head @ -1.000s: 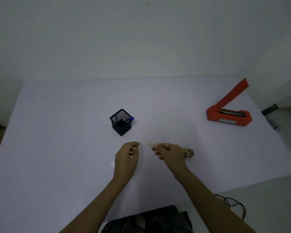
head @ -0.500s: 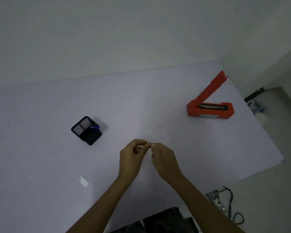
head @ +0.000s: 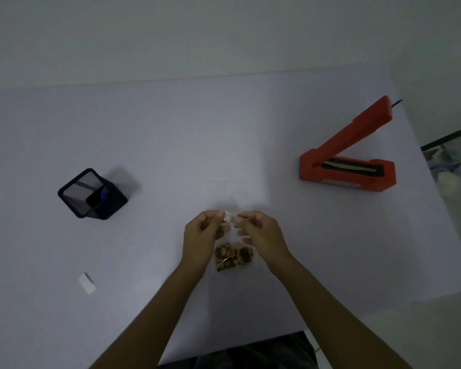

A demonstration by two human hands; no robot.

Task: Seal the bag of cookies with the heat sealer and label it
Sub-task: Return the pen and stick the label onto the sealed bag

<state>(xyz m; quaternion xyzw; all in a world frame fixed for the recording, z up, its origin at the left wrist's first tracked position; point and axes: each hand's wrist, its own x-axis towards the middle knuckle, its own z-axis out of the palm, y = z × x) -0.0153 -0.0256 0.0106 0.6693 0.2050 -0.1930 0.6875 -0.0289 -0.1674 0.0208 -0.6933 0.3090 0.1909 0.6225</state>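
Bag of cookies below both hands' grip (top pinched)

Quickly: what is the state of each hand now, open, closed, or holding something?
Left hand: closed, pinching the top edge of the bag of cookies.
Right hand: closed, pinching the same top edge.

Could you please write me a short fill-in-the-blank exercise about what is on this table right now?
1. The arm of the orange heat sealer is ____.
2. Both the left hand and the right hand pinch the top of the bag of cookies, so it is held by ____ hands.
3. The blue pen stands inside the black mesh ____.
4. The small white label lies on the table on the person's ____ side.

Missing words: raised; two; holder; left
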